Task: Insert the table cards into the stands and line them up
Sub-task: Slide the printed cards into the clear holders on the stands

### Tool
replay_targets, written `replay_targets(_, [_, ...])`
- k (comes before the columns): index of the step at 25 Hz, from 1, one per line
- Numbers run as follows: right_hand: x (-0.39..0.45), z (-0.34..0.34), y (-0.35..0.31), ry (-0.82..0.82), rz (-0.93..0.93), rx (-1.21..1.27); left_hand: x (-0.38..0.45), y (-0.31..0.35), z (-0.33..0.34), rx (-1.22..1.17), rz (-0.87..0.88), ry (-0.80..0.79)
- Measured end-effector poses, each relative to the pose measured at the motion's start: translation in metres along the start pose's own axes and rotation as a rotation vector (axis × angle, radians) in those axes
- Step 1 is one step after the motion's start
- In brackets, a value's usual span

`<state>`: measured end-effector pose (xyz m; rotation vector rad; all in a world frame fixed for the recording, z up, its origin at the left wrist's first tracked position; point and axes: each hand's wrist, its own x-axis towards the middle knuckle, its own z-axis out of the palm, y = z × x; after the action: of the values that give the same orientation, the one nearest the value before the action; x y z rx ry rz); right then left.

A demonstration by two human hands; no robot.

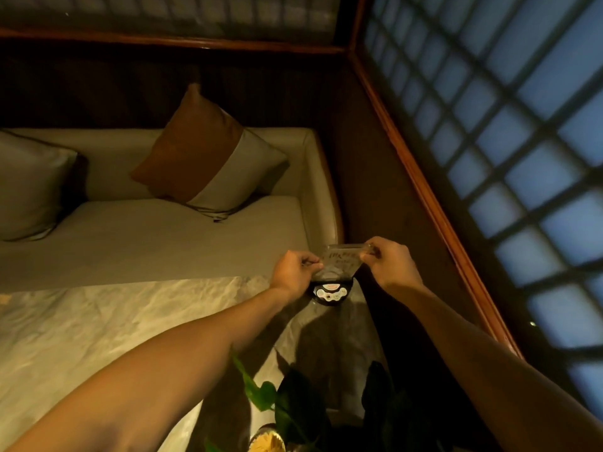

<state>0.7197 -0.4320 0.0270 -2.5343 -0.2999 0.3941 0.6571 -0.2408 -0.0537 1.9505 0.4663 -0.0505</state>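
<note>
Right of centre, at the table [130, 321] corner: left hand [293, 272] and right hand [391, 264] pinching opposite edges of the card [341, 261], upright over the black stand [331, 292], likely keeping it square for the slot.

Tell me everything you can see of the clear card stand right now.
The clear card stand looks like transparent acrylic, upright on a dark round base with white buttons, at the marble table's far right corner. Faint handwriting shows through it. The left hand pinches its left edge, the right hand its upper right corner.
</note>
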Motion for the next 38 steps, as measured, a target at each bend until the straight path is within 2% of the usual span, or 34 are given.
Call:
replay_targets(6, [0.009, 0.007, 0.002, -0.016, 0.055, 0.020, 0.006, -0.004, 0.000, 0.021, 0.010, 0.005])
replay_targets(20, [0.006, 0.011, 0.007, 0.008, 0.030, 0.078, 0.002, -0.006, 0.004, 0.015, 0.030, 0.030])
replay_targets(27, [0.008, 0.011, 0.006, -0.052, 0.069, 0.134, -0.001, 0.000, -0.002, 0.044, 0.031, -0.002])
replay_targets(32, [-0.004, 0.004, 0.001, -0.090, 0.076, 0.148, -0.003, 0.015, -0.022, -0.020, 0.014, -0.012])
replay_targets(38, [-0.026, -0.020, -0.032, -0.026, 0.081, 0.024, -0.031, 0.038, -0.079, 0.044, 0.033, 0.068])
